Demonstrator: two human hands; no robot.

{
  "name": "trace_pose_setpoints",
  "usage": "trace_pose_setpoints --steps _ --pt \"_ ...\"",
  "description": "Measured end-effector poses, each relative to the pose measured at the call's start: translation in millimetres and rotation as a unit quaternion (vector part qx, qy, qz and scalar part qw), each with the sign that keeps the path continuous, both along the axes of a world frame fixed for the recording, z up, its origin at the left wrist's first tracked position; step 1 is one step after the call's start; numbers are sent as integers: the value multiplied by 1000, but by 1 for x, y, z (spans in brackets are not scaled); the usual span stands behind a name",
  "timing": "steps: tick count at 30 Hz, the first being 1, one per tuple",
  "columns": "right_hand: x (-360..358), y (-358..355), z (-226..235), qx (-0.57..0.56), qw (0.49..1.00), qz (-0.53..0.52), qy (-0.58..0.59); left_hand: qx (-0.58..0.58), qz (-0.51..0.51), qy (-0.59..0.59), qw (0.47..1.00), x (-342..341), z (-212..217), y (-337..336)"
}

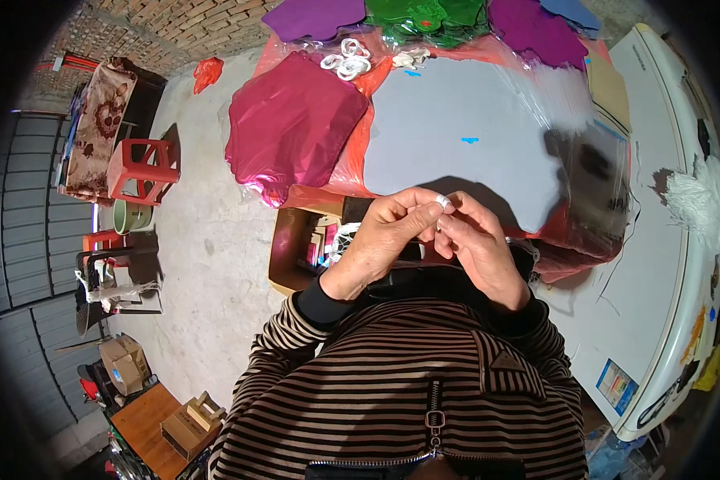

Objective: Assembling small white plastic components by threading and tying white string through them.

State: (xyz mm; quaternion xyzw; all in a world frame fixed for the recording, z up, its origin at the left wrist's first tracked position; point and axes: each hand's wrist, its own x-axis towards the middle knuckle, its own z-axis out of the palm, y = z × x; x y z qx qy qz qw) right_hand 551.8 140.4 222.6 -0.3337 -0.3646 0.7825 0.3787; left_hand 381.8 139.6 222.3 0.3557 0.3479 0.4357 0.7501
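Note:
In front of my chest, both hands meet with their fingertips pinched together. My left hand (388,238) is closed, thumb against index finger, at a small white strip (443,202). Close against it, my right hand (482,250) pinches at the same spot with thumb and index finger. Whether the strip is tape or cloth, and whether it is wrapped round a fingertip, I cannot tell. Just beyond the hands lies a light grey-blue sheet (456,104) with small blue marks, on a table covered in red plastic.
Shiny magenta sheets (296,120) lie left of the grey one; white rings (349,60) and green packs (424,20) are behind. A cardboard box (286,252) stands below the table edge. On the right is a white surface (616,296) bearing white threads (696,200). A red stool (142,168) stands left.

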Motion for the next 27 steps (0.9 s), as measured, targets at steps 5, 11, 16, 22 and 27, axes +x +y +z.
trace_pose_setpoints --steps 5,11,16,22,27 --pt "1 -1 2 -57 996 3 75 263 108 289 914 -1 -10 5" --pt "-12 3 3 -109 986 -81 100 452 133 457 755 -6 1 7" --pt "-19 7 -5 -151 979 -91 106 528 115 443 715 -10 8 3" --pt "-28 -3 2 -127 985 -73 92 525 70 390 753 -27 18 -1" --pt "-51 -21 31 -98 988 -114 32 562 108 473 670 -74 39 54"
